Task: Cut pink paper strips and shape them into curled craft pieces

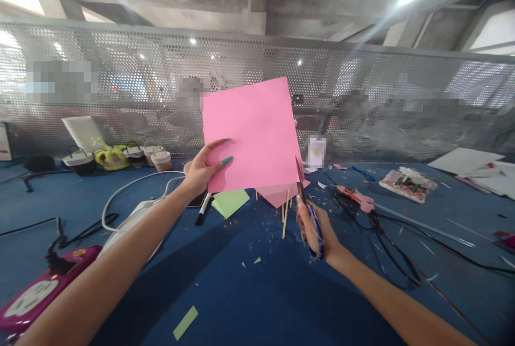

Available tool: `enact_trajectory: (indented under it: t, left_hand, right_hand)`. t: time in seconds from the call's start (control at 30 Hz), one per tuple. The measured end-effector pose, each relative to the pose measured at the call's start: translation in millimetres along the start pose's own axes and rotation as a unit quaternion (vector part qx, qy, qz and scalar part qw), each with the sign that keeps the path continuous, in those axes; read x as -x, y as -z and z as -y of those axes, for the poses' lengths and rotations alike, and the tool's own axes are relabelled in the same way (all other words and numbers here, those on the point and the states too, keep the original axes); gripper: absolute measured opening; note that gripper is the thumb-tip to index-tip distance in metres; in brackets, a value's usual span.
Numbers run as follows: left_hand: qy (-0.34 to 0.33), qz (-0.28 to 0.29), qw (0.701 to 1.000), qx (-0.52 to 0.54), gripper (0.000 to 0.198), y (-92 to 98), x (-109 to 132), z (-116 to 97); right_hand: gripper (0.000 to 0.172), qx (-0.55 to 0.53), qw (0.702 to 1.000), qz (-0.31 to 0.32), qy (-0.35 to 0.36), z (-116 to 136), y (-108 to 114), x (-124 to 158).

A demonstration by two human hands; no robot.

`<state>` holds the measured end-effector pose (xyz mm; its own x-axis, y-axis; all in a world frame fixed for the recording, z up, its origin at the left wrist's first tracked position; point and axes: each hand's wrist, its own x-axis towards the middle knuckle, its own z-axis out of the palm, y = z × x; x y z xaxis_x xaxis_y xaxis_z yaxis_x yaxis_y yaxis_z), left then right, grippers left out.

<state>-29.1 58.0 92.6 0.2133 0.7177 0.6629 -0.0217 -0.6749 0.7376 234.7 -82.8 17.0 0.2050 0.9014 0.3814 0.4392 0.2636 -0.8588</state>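
A square sheet of pink paper is held up above the blue table, its face toward me. My left hand grips its lower left corner, with thumb and a finger in front. In my right hand is a pair of scissors with blue handles. Its blades stand upright at the sheet's lower right edge; whether the paper lies between them I cannot tell. Below the sheet are green paper, another pink sheet and several thin wooden sticks.
A hot glue gun with a black cable lies at the right, near a flower-covered piece. Small buckets and a yellow basket stand at the back left. A magenta power strip is front left. Paper scraps dot the blue table.
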Motion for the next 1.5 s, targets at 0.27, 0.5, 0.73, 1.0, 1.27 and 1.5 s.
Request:
enact_trajectory:
  t: [0.27,0.5,0.73,1.0,1.27,1.5]
  left_hand:
    - [-0.007,0.007,1.000,-0.009,0.057,0.0,0.7,1.9]
    - [-0.009,0.001,1.000,-0.020,0.057,-0.7,0.5,1.9]
    - [-0.003,0.002,1.000,-0.008,0.058,-0.1,0.5,1.9]
    - [-0.005,0.001,1.000,-0.007,0.057,0.2,0.5,-1.8]
    - [0.007,0.010,1.000,0.001,0.055,-5.0,3.2,-7.0]
    - [0.011,0.017,0.999,-0.028,0.055,-12.6,8.0,-10.3]
  right_hand:
    - [0.051,0.003,1.000,-0.002,0.004,-1.2,0.3,0.0]
    - [0.048,0.004,1.000,0.005,0.005,-2.8,-0.2,0.7]
    - [0.048,0.019,1.000,-0.004,0.015,-1.2,0.5,0.1]
    - [0.049,0.015,1.000,-0.012,0.011,0.1,0.6,0.7]
    - [0.048,-0.094,0.994,-0.006,-0.060,0.2,1.1,-1.1]
    - [0.045,-0.124,0.992,0.007,-0.033,-6.8,6.9,-5.4]
